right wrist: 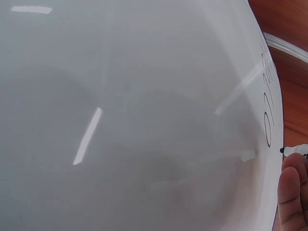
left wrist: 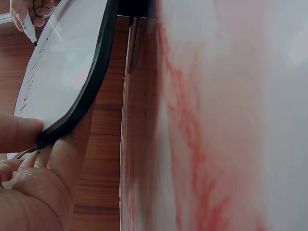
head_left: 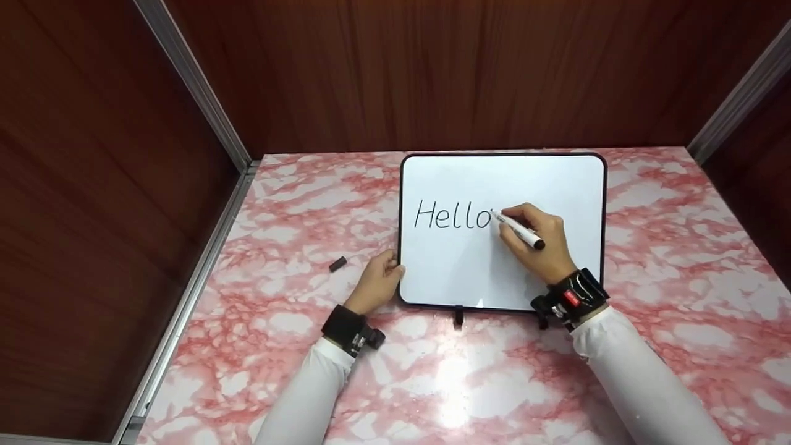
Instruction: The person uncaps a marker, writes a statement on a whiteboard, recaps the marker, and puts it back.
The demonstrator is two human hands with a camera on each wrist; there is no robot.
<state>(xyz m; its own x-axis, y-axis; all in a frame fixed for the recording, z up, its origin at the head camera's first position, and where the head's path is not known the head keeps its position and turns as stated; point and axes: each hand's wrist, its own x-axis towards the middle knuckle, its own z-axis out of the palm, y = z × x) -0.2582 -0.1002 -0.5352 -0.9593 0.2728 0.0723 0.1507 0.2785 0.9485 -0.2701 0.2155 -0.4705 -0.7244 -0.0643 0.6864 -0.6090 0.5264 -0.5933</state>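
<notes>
A whiteboard (head_left: 451, 266) with a black frame stands on the table, and "Hello" (head_left: 453, 216) is written on it in black. My right hand (head_left: 537, 241) pinches a white marker (head_left: 522, 232), its tip beside the top of the "o"; in the right wrist view the marker (right wrist: 296, 150) shows a dark tip near the board's surface. With thumb in front and fingers behind, my left hand (head_left: 377, 281) grips the board's lower left edge. The left wrist view shows that thumb (left wrist: 19, 134) on the black frame (left wrist: 91, 86).
A small black marker cap (head_left: 338, 264) lies on the table left of the board. Short black feet (head_left: 458, 316) jut out under the board's lower edge. The red and white marbled table (head_left: 278, 235) meets brown wood panels (head_left: 432, 74) at the back and sides.
</notes>
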